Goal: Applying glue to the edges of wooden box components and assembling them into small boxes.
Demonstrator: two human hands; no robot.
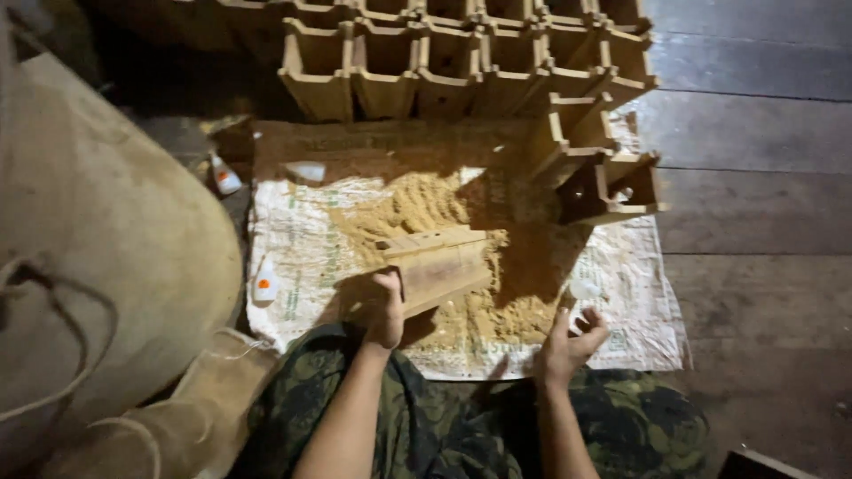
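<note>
My left hand (pixel 385 306) grips the near end of a small open wooden box (pixel 438 264), which lies tilted on a heap of sawdust (pixel 426 222). The sawdust is spread over a white woven sack (pixel 293 239) laid flat on the floor. My right hand (pixel 570 341) hovers at the sack's near right edge with its fingers spread and nothing in it. A small white object (pixel 584 288) lies just beyond its fingertips. My legs in camouflage trousers (pixel 426 417) are at the bottom of the view.
Several similar wooden boxes (pixel 461 58) are stacked in rows at the back, and two more (pixel 603 173) sit at the right of the sack. Small white bottles (pixel 264 282) (pixel 224 176) lie at the left. Large filled burlap sacks (pixel 98 248) fill the left side. Dark floorboards (pixel 754 177) lie at right.
</note>
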